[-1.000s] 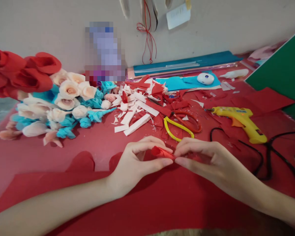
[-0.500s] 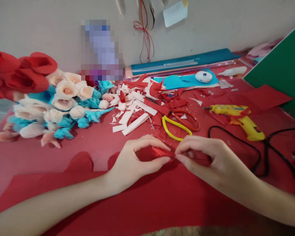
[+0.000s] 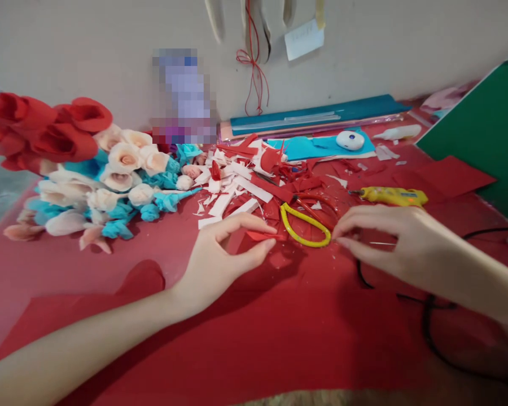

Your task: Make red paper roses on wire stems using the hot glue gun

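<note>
And apart they go: the left hand [image 3: 214,265] alone pinches the small, folded red paper-like piece [image 3: 259,236] over the red-topped bench [image 3: 175,239], leaving the right hand [image 3: 408,242] free of it beside the yellow-and-red-handled scissors [image 3: 309,243] (that hand's grip? can't tell). White and red scraps [image 3: 223,203] litter the bench beneath a grey wall [image 3: 88,45].

no text can be read. the note [image 3: 303,39] on the far wall [image 3: 376,45] bears a faint line of writing, too blurred to make out. the white case [image 3: 345,143], far right, shows a small dark round mark whose detail is too small to tell.
</note>
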Motion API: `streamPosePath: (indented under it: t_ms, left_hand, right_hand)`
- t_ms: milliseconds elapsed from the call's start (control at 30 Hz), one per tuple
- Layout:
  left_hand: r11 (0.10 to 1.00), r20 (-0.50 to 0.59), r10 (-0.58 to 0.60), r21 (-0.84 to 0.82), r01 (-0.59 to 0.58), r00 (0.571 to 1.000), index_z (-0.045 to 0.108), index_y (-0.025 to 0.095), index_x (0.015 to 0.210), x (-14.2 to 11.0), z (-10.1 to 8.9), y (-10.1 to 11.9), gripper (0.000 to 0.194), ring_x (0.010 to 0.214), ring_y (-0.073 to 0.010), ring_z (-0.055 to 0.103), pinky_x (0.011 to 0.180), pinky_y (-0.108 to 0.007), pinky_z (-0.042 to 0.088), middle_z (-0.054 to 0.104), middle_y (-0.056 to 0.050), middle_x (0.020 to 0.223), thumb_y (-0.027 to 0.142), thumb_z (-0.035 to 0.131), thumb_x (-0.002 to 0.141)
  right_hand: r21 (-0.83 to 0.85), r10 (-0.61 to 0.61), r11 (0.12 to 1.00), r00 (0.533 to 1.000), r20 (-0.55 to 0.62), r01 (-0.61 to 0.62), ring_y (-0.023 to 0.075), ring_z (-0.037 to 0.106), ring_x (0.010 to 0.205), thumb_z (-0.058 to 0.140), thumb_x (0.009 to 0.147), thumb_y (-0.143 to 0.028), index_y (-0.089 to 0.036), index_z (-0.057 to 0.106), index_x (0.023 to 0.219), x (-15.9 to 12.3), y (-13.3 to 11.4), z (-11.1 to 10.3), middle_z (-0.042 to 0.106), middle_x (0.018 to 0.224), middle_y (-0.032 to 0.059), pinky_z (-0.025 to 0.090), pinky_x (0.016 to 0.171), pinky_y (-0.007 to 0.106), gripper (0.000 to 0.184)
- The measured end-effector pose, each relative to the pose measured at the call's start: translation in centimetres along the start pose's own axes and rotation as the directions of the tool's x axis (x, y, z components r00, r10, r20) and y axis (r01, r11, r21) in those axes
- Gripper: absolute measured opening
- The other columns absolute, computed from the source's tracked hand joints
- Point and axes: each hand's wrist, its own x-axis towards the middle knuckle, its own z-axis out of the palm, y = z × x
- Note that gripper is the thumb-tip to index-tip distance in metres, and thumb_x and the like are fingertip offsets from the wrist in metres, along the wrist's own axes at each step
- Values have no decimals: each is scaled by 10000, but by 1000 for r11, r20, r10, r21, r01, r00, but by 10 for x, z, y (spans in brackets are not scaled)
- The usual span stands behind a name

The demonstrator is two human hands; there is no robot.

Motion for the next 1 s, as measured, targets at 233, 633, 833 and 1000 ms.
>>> streamPosePath:
  t_ms: [233,633,833,1000]
  left_hand:
    - [991,-247,85,-81,-108,965,653,231,764,13,-15,10,92,756,-103,591,722,-213,479,651,40,760,157,642,711]
    - [822,-44,-162,-559,110,986,690,227,723,14,-12,18,87,786,-141,624,776,-292,510,689,12,774,163,642,688]
    - [790,87,-38,-607,83,995,695,234,736,13,-16,16,66,726,-121,599,736,-271,503,664,11,740,193,668,692]
    - [800,197,3,-589,115,980,683,226,732,10,-18,19,52,730,-161,600,739,-321,495,633,-12,682,259,667,695]
  right_hand:
    - [-5,166,986,979,-117,-167,190,591,732,559,736,-327,-218,626,755,10,23,-18,655,787,4,433,670,315,129]
    - [135,48,991,971,-233,-17,130,599,665,515,781,-236,-234,573,773,-3,-26,-11,639,734,-22,473,557,199,58]
    - [135,-68,986,968,-243,103,69,494,373,482,775,-187,-292,544,815,-14,-44,-6,574,534,-84,385,333,148,128]
    - [82,-75,991,955,-286,103,97,553,474,493,795,-215,-305,543,822,-18,-48,-3,617,627,-55,433,424,172,106]
